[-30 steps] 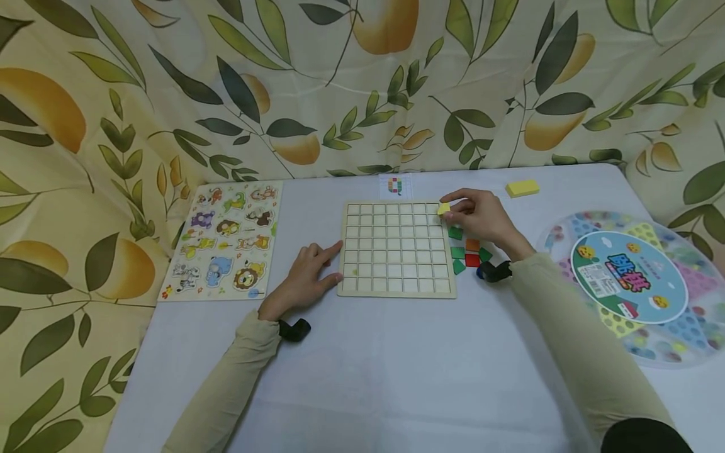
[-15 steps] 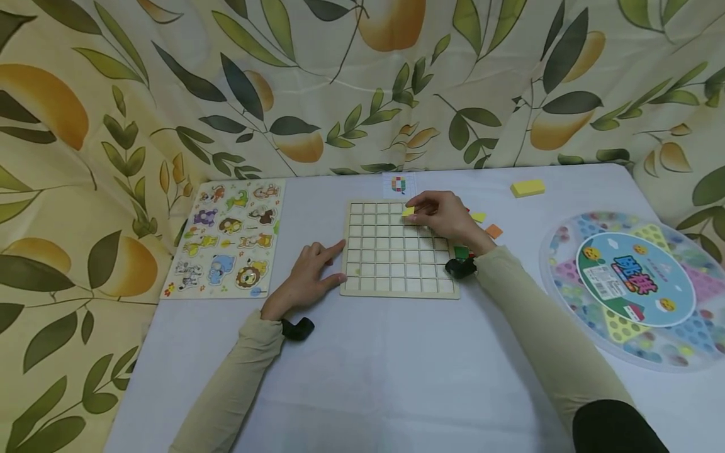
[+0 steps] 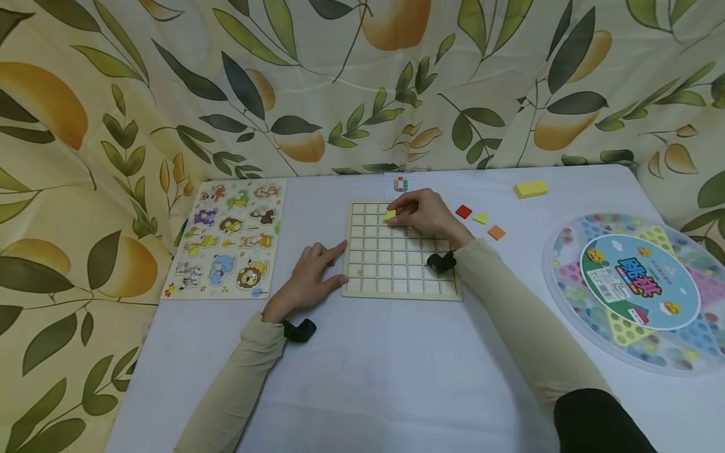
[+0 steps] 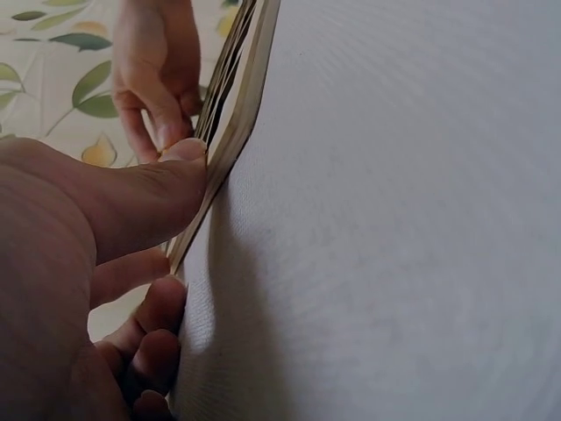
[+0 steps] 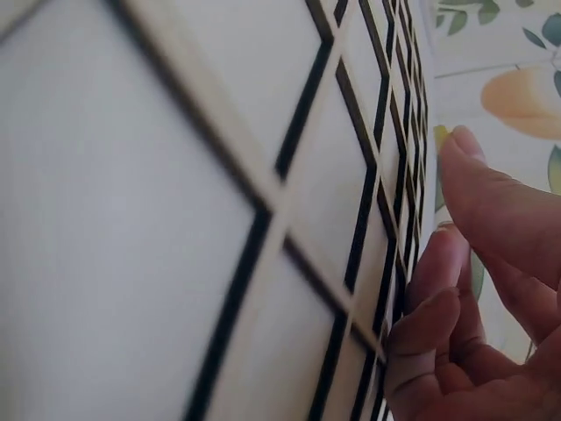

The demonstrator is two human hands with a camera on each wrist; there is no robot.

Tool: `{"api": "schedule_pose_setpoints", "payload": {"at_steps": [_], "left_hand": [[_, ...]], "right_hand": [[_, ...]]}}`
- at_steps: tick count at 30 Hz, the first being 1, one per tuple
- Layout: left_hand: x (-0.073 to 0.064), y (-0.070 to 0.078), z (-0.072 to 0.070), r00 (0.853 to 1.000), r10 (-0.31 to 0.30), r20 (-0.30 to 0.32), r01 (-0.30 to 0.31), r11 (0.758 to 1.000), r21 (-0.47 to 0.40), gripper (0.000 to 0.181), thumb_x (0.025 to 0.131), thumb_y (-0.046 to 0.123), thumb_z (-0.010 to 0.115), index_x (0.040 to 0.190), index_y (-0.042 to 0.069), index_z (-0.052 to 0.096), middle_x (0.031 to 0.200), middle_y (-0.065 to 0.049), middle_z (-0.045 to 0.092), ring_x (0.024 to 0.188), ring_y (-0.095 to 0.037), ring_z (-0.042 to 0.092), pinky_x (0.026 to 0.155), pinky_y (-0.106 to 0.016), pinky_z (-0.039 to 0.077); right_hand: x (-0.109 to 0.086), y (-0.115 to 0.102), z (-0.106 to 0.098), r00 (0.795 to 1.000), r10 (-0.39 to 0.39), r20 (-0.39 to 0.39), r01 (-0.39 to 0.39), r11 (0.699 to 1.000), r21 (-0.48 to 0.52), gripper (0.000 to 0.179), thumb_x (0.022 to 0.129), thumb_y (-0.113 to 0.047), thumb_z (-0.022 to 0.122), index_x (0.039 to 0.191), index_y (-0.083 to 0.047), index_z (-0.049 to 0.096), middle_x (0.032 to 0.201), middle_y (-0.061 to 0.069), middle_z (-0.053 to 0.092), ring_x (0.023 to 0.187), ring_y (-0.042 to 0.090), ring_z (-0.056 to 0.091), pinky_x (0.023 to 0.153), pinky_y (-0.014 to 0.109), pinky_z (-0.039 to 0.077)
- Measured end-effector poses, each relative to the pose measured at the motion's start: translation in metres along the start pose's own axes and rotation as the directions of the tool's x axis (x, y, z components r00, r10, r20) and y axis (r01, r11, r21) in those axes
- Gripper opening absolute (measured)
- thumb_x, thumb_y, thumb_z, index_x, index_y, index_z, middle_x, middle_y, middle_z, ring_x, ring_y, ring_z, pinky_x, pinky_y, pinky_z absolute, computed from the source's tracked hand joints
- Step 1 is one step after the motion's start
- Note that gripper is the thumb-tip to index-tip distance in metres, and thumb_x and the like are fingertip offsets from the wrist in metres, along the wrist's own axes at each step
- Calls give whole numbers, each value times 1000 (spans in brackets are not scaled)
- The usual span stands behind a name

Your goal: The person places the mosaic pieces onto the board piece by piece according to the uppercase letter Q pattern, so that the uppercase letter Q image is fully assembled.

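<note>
A wooden grid board (image 3: 379, 270) lies on the white table in the head view. At its left edge rests my left hand (image 3: 308, 277), with the extended index finger and thumb touching the rim. In the left wrist view the thumb of the left hand (image 4: 131, 202) lies along that edge. My right hand (image 3: 427, 217) pinches a small yellow tile (image 3: 390, 214) over the upper cells of the grid. Only a sliver of the yellow tile (image 5: 441, 134) shows beyond the right thumb in the right wrist view.
Right of the board lie a red tile (image 3: 463, 212), a yellow piece (image 3: 481, 218) and an orange tile (image 3: 496, 232). A yellow block (image 3: 530, 189) sits farther back. A pattern card (image 3: 401, 183) stands behind the board. An animal puzzle (image 3: 226, 239) lies left, a round game box (image 3: 640, 283) right.
My right hand has carried the yellow tile leftward from the board's upper right corner across the top cells. The red, yellow and orange pieces have come into view. The left hand stays put.
</note>
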State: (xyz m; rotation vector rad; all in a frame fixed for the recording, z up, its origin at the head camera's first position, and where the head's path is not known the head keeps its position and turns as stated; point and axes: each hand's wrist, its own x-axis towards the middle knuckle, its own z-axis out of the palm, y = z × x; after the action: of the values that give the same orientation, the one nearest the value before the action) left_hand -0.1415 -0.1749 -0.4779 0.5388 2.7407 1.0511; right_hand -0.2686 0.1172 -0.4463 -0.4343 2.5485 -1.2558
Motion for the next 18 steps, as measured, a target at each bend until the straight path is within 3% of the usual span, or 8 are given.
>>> {"api": "schedule_pose_setpoints", "payload": {"at_steps": [10,18], "left_hand": [[0,1,1,1000,-16,7,16,1000,2,74,98,22,77,163,12,43,103,-9,49,92,-20,33,81,-32,27],[0,-1,2,1000,-15,3,15,1000,3,73,99,23,77,163,13,43,103,-9,49,92,-19,33,81,-32,27]], "right_hand": [[8,-6,8,1000,8,22,-6,998,-59,30,90,-17,87,117,-6,81,115,12,78,97,23,65,83,31,47],[7,-1,6,999,42,9,-41,998,-50,31,91,-20,86,118,-7,79,108,10,77,97,22,66,88,32,48]]}}
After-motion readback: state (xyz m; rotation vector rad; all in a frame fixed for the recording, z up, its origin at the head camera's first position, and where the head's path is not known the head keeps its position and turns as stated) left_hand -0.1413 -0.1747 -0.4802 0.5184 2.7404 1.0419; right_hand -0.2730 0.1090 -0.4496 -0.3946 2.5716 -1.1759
